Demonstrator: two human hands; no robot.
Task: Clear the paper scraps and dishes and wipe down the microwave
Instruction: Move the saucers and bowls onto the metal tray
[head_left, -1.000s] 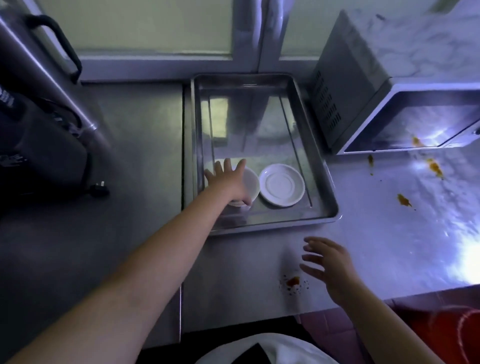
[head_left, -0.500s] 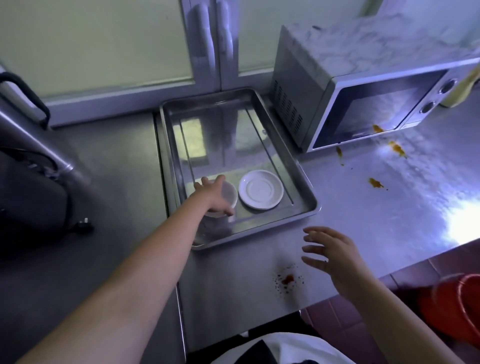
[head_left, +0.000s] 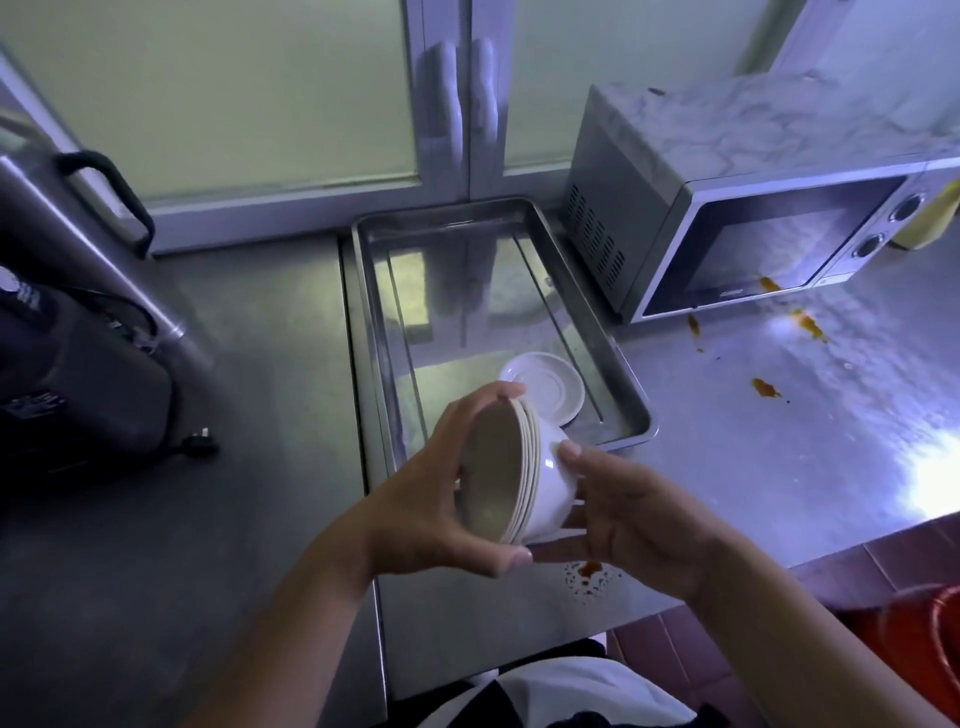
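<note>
A stack of several nested white bowls (head_left: 524, 473) is tipped on its side above the counter's front part, its mouth facing left. My left hand (head_left: 441, 493) grips the stack's rims, fingers over the top and thumb underneath. My right hand (head_left: 623, 509) supports the outer bowl's base from the right, thumb on its wall and fingers beneath. A white saucer (head_left: 550, 387) lies in the near right corner of the steel tray (head_left: 374, 322). The microwave (head_left: 727, 208) stands at the right with its door closed and an orange smear at the door's lower edge.
Orange sauce spots (head_left: 766, 387) mark the steel counter in front of the microwave, and one splatter (head_left: 589, 571) lies near the front edge. A dark appliance (head_left: 67, 364) with a loose plug (head_left: 200, 441) fills the left. A red bucket (head_left: 930, 639) sits on the floor at lower right.
My left hand lifted the bowls out of the tray and drew them toward me, tipping them sideways. My right hand came up from over the counter to hold their base.
</note>
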